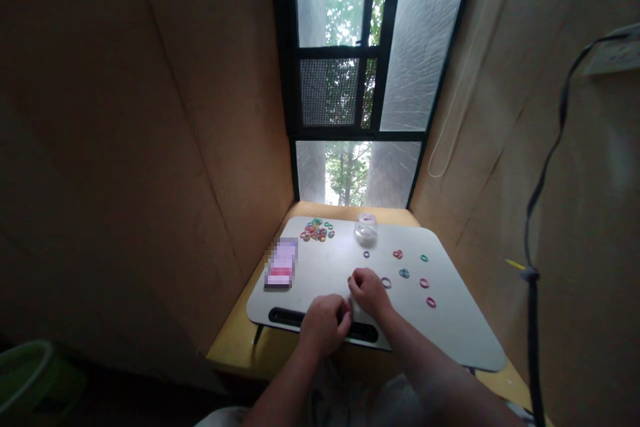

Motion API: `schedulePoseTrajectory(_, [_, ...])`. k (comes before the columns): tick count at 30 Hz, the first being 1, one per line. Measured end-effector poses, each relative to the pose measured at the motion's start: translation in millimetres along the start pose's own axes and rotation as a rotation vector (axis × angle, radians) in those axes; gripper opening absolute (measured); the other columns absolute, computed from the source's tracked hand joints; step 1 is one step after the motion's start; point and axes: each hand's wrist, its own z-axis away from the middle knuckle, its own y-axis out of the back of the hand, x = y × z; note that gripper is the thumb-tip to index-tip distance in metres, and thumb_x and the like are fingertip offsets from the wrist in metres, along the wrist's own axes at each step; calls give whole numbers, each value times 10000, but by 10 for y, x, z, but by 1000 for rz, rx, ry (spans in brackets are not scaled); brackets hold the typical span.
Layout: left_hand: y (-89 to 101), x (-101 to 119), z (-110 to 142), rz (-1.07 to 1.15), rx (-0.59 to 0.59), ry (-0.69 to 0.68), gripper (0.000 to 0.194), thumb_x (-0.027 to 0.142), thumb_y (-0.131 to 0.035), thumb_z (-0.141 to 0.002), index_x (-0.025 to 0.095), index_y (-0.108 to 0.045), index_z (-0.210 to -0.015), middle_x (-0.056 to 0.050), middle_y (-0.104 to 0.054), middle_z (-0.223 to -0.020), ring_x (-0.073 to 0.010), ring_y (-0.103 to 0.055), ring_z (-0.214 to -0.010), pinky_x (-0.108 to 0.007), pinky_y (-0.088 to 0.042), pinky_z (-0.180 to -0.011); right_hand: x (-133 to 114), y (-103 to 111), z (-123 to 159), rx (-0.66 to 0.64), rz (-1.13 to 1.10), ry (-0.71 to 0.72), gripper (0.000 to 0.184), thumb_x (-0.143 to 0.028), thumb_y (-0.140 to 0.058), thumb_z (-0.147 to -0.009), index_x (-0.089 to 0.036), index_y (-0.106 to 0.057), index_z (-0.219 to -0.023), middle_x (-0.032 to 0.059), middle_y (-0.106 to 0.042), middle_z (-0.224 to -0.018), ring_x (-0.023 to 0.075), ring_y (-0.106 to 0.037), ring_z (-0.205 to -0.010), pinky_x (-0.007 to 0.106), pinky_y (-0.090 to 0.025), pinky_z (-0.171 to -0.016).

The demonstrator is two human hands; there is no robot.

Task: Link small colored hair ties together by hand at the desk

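My right hand [369, 290] is closed in a pinch above the white lap desk [330, 267], with a small yellowish hair tie at its fingertips, only partly visible. Just left of it and nearer to me, my left hand [324, 323] is curled over the front edge by the slot; whatever its fingers hold is hidden. A pale purple hair tie [386, 283] lies beside my right hand. Farther right are a pink hair tie [425, 283], a darker pink one [431, 302], a green one [424, 257], and red [397, 254] and teal [404, 273] clusters. A small purple hair tie [367, 254] lies farther back.
A pile of mixed hair ties [317, 231] lies at the back left, near a phone [281, 263]. A clear jar [367, 231] stands at the back. The black slot [286, 316] runs along the front edge. A dark cable [537, 200] hangs at the right.
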Motion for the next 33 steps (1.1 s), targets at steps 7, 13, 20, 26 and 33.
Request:
schedulePoseTrajectory(7, [1,-3,13,-5,28,-4,77,223,-546,-796,215,-618,-769,-20,-632,-749,-177,-550,-760,-287,-363,-702,-9,-6,8,15,4,7,207,-225,-489,-794,-194,-497,-589,-10,-507,-605,138,-466,-627,252,-319,-614])
schedulePoseTrajectory(13, [9,1,27,-4,23,-11,70,220,-548,-794,219,-616,-777,-16,-635,-759,-179,-551,-770,-289,-365,-712,-6,-7,32,19,16,20,198,-223,-488,-802,-196,-485,-606,-9,-502,-627,141,-466,-645,254,-325,-627])
schedulePoseTrajectory(20, [6,-9,24,-5,24,-28,68,213,-550,-795,218,-612,-767,-14,-633,-748,-177,-549,-759,-294,-362,-715,-13,8,41,11,5,21,200,-230,-490,-807,-194,-500,-610,-3,-514,-634,143,-470,-658,258,-328,-637])
schedulePoseTrajectory(26, [-23,-39,20,-5,32,-28,47,223,-561,-791,220,-597,-761,-6,-629,-753,-174,-540,-764,-288,-356,-709,-6,5,32,1,-17,3,207,-231,-499,-796,-196,-487,-592,-6,-502,-617,140,-458,-642,256,-315,-622])
schedulePoseTrajectory(33, [-32,-44,8,-6,21,-35,49,220,-553,-795,222,-591,-764,-6,-622,-755,-174,-533,-771,-290,-352,-717,-6,9,11,-7,-34,-9,220,-242,-496,-802,-200,-465,-588,-10,-491,-606,139,-448,-637,259,-309,-619])
